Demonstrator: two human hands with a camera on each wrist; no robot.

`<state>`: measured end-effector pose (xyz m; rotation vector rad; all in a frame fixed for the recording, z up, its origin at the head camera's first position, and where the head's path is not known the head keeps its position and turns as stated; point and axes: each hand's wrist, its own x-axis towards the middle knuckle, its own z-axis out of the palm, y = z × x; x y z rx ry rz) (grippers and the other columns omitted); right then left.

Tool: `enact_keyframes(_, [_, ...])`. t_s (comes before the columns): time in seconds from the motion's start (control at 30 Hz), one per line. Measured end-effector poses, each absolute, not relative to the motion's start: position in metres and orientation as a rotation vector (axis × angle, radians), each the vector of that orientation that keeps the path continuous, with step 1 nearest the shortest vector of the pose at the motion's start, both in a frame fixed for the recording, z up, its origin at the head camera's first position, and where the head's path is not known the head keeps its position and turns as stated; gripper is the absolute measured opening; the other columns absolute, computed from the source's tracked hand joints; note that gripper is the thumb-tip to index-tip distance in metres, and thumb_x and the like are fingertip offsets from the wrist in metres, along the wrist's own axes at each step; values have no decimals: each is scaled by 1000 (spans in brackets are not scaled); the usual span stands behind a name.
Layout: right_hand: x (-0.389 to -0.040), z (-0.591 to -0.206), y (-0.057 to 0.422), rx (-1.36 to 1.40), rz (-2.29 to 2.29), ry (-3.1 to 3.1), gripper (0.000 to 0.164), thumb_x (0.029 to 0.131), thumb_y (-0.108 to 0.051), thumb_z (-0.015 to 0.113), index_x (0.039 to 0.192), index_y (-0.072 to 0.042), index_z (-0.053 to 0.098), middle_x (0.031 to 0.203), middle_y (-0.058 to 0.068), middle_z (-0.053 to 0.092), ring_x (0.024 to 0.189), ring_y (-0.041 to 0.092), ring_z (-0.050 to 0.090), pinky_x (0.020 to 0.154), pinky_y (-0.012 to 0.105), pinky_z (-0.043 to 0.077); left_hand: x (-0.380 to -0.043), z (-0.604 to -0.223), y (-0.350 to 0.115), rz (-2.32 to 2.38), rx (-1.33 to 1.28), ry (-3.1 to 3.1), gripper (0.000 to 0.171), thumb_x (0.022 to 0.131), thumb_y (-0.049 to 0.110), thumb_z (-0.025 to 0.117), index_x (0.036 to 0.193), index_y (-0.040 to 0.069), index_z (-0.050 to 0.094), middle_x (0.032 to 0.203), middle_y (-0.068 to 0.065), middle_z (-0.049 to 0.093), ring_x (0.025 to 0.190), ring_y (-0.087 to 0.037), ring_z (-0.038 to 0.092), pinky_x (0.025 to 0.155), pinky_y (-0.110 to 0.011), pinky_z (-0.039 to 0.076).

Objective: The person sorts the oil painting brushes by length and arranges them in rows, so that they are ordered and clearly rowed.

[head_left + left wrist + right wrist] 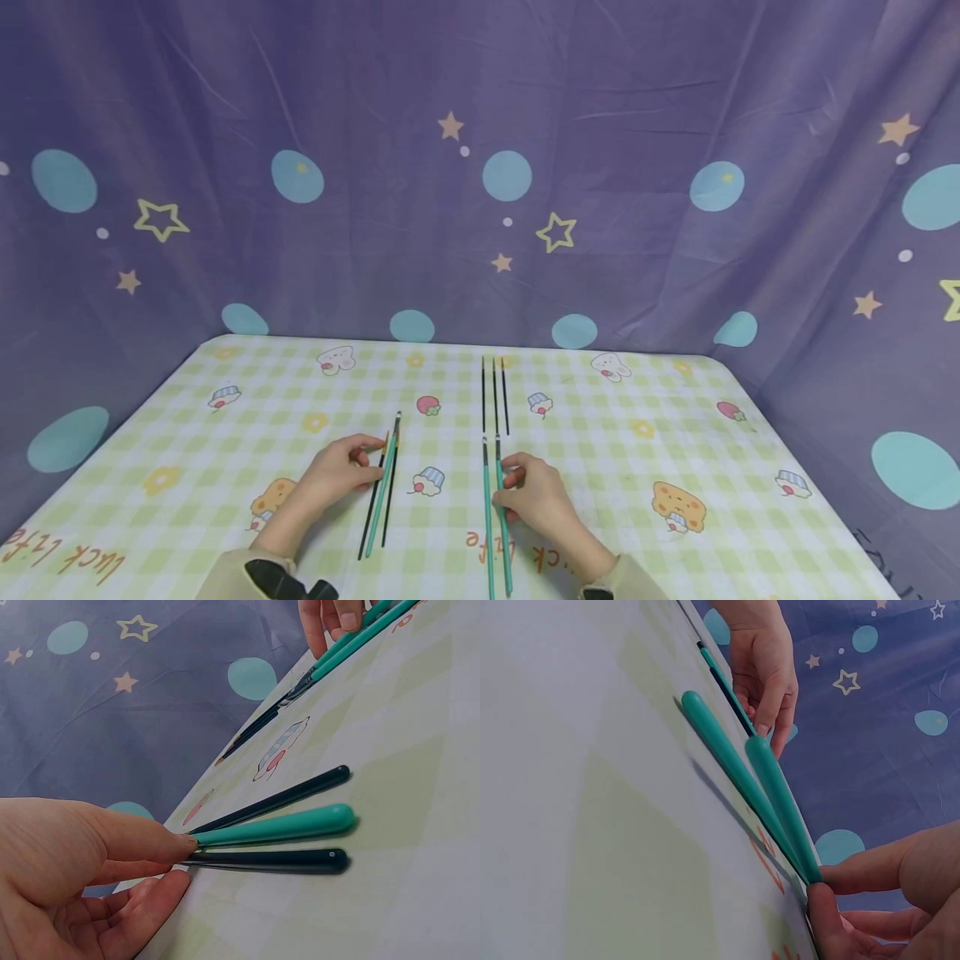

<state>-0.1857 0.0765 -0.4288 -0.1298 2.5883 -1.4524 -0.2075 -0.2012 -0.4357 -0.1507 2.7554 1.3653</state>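
On the left of the cloth, my left hand (333,475) has its fingertips at a green paintbrush (277,827), pinching it near its upper part. A black paintbrush (371,512) lies on one side of it and another black paintbrush (389,504) on the other, their handle ends fanned toward me. Thumb and forefinger of my right hand (540,492) pinch a second green paintbrush (780,787), whose rear end is tilted up off the cloth. Close along its left side lies a third green paintbrush (489,525), apart from my fingers.
Three thin black paintbrushes (495,408) lie side by side beyond the green pair, tips pointing to the back. A green-and-white checked tablecloth (585,450) with printed cartoons covers the table. Behind its far edge hangs a purple curtain (405,250) with stars and dots.
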Motion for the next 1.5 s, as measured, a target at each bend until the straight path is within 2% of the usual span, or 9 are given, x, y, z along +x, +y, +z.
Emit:
enact_keyframes(0.87, [-190,-427,78,-41,-1416,2621,42,71,-6,71,110,-2,58,77,3,55,55,12,55,51,27,49,-207,-436,-201,1366,-142,2756,43,72,9,70,114,4,60,76,-4,49,58,-14,49,54,-25,43])
enact_keyframes(1.13, [-193,-420,69,-173,-1530,2610,38,74,-4,68,110,2,57,78,4,55,52,12,57,48,25,49,-206,-435,-201,1362,-141,2765,43,72,8,70,114,4,60,76,-4,49,57,-14,49,54,-26,42])
enact_keyframes(1.5, [-186,-418,30,-290,-1601,2517,34,76,-5,68,108,1,59,81,4,56,52,13,58,49,25,50,-207,-437,-202,1378,-137,2757,42,73,8,70,113,4,60,76,-5,48,58,-15,50,53,-26,45])
